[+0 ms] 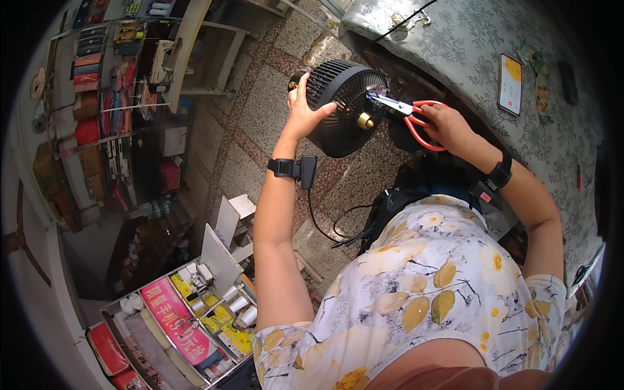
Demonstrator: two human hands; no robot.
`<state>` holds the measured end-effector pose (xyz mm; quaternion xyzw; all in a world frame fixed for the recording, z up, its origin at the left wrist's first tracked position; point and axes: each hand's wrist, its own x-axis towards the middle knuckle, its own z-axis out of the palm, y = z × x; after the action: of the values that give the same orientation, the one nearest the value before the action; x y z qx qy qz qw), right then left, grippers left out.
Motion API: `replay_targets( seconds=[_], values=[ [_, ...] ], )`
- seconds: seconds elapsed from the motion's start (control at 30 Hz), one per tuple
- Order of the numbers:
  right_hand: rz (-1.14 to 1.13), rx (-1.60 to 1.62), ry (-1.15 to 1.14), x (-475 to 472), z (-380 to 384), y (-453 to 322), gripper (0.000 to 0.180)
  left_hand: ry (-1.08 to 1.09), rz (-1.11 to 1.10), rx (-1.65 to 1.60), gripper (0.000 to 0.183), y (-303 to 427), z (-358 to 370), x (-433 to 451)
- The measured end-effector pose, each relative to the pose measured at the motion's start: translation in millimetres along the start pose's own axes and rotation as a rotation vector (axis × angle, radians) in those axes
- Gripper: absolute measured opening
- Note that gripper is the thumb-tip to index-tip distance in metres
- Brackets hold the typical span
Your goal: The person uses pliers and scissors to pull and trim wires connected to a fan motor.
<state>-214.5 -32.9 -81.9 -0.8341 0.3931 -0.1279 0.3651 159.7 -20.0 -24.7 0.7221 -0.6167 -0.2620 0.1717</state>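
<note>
In the head view, a small black fan with a round slatted grille is above the speckled floor. A gold knob sits at the grille's middle. My left hand grips the fan's left side, thumb on the grille and fingers spread around the housing. My right hand holds scissors by their red handles. The blades point left and reach the grille's upper right part, where a shiny, clear and bluish bit shows at the tips. Whether the blades are cutting it is too small to tell.
To the right, a table with a floral cloth bears a lit phone and a dark object. Stocked shelves line the left. At lower left stands an open drawer with thread spools. Cables hang from my left wrist strap.
</note>
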Motion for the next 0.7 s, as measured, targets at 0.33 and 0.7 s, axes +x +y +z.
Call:
replay_targets(
  seconds=[0.33, 0.7],
  values=[
    [0.247, 0.682, -0.278, -10.1, 13.5, 7.1, 0.029, -0.013, 0.013, -0.001, 0.11, 3.7, -1.6, -2.7],
    [0.437, 1.153, -0.177, -2.5, -18.3, 25.6, 0.02, -0.039, -0.008, -0.052, 0.116, 0.5, -1.6, -2.4]
  ],
)
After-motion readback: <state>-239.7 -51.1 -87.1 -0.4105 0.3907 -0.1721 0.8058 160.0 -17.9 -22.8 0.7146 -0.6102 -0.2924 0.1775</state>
